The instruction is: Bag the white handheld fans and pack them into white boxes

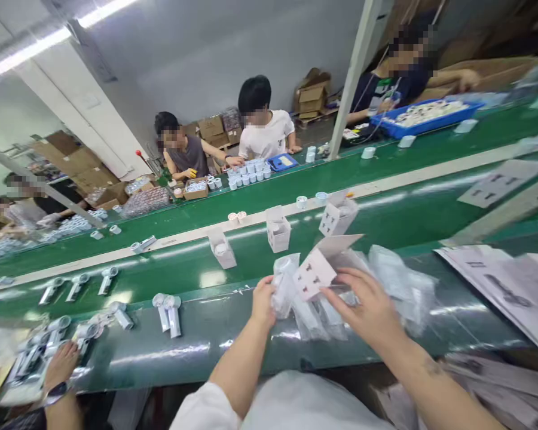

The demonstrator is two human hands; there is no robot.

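Observation:
Just in front of my body, my left hand (263,303) is closed on a clear-bagged pale part (284,286); the wrapping hides its exact kind. My right hand (370,307) grips a small white cardboard box (314,276) by its right side. The box is tilted, its flap stands up, and dark figures are printed on its front. The bagged part touches or nearly touches the box's left side. Under and behind both hands lie several more plastic-bagged parts (394,275) on the dark green bench.
White boxes (278,234) with raised flaps stand on the green conveyor (183,257). Silver-white handheld devices (173,313) lie to the left, near a co-worker's hand (61,364). Flat printed cartons (497,292) are stacked right. Across the line, co-workers sit by white cups and a blue tray (430,116).

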